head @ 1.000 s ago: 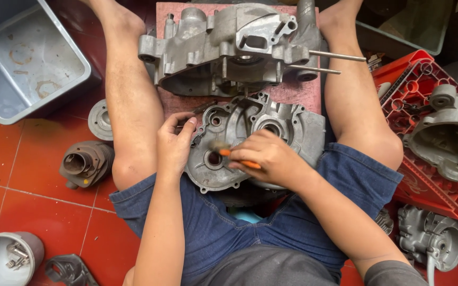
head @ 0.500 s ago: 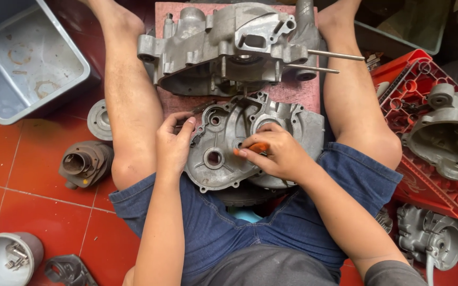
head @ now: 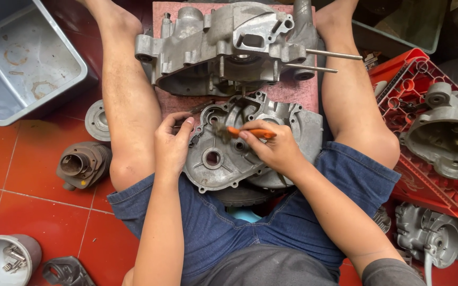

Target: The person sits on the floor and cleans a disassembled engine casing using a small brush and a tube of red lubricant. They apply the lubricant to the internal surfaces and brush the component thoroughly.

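A: Entry, head view. Where is the orange-handled brush [head: 247,132] and how does it lie?

B: It lies over the upper middle of the crankcase cover [head: 229,153], which rests on the person's lap between the thighs. Long axis runs nearly level, left to right across the picture. The orange handle points toward the person's right side; the working end, blurred, points toward the left hand [head: 172,144] and sits just above the cover's upper bores.

A: Grip on it?

B: The right hand [head: 274,151] pinches the handle between thumb and fingertips, the fingers curled tight around it, with the handle's far end showing past the knuckles. Whether the bristles touch metal, I cannot tell; the tip is smeared.

A: Left hand?

B: It is clamped on the cover's left rim, the thumb and forefinger pressed together at the edge near the top left corner, the other fingers folded against the casting. It holds nothing else that I can see.

A: Surroundings?

B: A larger engine crankcase half [head: 223,45] lies on a reddish mat [head: 298,90] just beyond the cover, two thin studs pointing to the picture's right. A grey metal tray [head: 25,58] sits at upper left on the red tile floor [head: 17,169]. A finned cylinder [head: 80,164] lies beside the left knee. A red plastic crate [head: 414,132] at right carries another casing [head: 446,135]
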